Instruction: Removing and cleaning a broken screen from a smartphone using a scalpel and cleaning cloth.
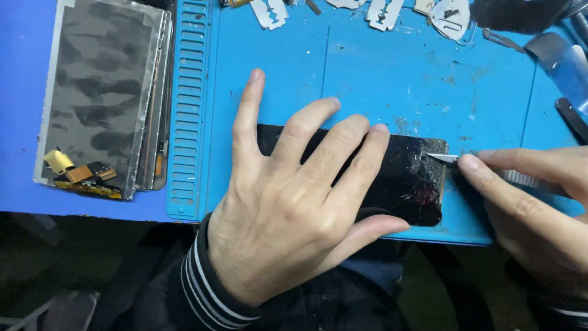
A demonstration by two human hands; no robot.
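My left hand (288, 208) lies flat, fingers spread, pressing the glossy black phone screen (404, 184) onto the blue silicone mat (380, 79) on the worktop. The glass is shattered at its right end. My right hand (533, 202) pinches a thin metal blade (442, 157), tip at that cracked corner.

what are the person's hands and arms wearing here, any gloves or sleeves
No gloves: both the left hand and the right hand are bare, with no rings or watch in view. The left sleeve is dark, ending in a ribbed cuff with thin white stripes. The right sleeve is dark too, with a pale stripe showing.
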